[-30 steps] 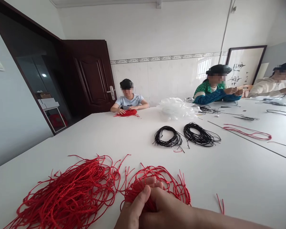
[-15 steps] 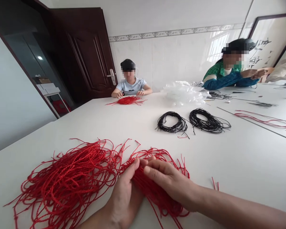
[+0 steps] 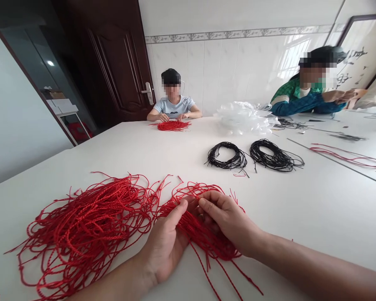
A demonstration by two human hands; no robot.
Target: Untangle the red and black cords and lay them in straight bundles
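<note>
Where the left hand (image 3: 166, 244) and right hand (image 3: 233, 219) meet: a bundle of red braided cords (image 3: 207, 242) over the white tabletop (image 3: 316, 209), loose ends trailing out.
Left hand: wrapped round the bundle, thumb uppermost.
Right hand: closed on its other side, thumb and forefinger pinched together.
Left of these: a tangled heap of matching red cords (image 3: 95, 217).
Beyond: two black cord coils (image 3: 240, 160) and clear plastic bags (image 3: 244, 119).

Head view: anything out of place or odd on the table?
Mildly: the large red cord pile beside the left hand lies tangled, loops and ends straggling over the table, unlike the two tidier black coils further back. No spill or damage that I can make out.
</note>
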